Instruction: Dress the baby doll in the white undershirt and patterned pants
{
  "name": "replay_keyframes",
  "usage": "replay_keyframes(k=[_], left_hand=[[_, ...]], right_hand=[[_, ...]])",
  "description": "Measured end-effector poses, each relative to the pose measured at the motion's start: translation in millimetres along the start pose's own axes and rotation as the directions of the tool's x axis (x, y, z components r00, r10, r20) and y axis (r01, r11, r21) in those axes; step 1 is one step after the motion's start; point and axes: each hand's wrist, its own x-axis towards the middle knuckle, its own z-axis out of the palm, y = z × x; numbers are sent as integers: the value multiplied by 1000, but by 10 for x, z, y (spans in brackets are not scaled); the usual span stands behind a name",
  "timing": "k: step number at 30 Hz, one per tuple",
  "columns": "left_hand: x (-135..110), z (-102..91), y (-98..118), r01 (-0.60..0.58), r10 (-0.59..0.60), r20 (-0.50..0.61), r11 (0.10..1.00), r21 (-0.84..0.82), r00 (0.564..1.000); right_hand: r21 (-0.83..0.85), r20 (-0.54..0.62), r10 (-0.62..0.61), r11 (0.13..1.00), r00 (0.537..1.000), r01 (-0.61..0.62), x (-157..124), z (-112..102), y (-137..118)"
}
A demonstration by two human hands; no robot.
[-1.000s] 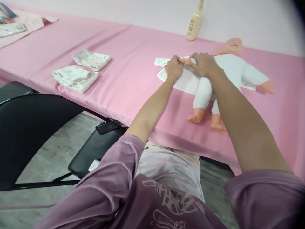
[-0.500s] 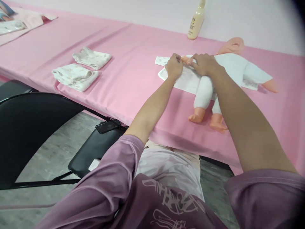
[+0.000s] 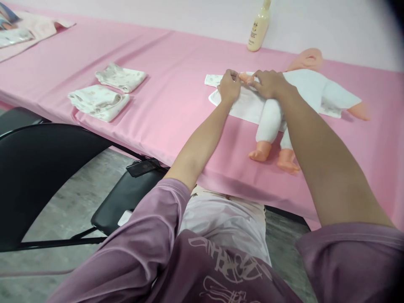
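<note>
A baby doll [image 3: 304, 90] with a white cloth body and orange-pink hands and feet lies on its back across a spread white baby shirt [image 3: 248, 105]. My left hand [image 3: 230, 86] is closed, its fingers curled on the shirt's near-left sleeve beside the doll's small hand [image 3: 245, 78]. My right hand [image 3: 269, 84] wraps over the doll's arm, with thumb and index finger close to the doll's wrist. The printed sleeve end [image 3: 213, 80] sticks out left of my left hand. My right hand and forearm hide part of the doll's arm and one leg.
Two folded printed baby cloths [image 3: 98, 101] lie to the left on the pink tablecloth [image 3: 164, 84]. A yellowish pump bottle [image 3: 258, 31] stands at the back by the wall. Black folding chairs [image 3: 41, 172] are at the table's near edge, one with a phone [image 3: 142, 167] on it.
The view has shifted very slightly. Both hands keep about the same places at the doll's hand and the sleeve.
</note>
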Motion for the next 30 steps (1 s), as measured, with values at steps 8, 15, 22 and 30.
replay_keyframes(k=[8,15,22,30], left_hand=[[36,39,-33,16,-18,-25,994,-104,1000],[33,33,-23,-7,0,-55,990,-140,998],[50,51,-42,-7,-4,-71,989,-151,998],[-5,21,-41,-108,98,-82,985,-135,992]], right_hand=[[-13,-17,7,1000,1000,-8,-4,-17,-4],[-31,-15,8,999,1000,-9,-17,-15,-16],[-39,5,38,999,999,-37,1,-6,-7],[-52,39,52,997,998,-49,15,3,-19]])
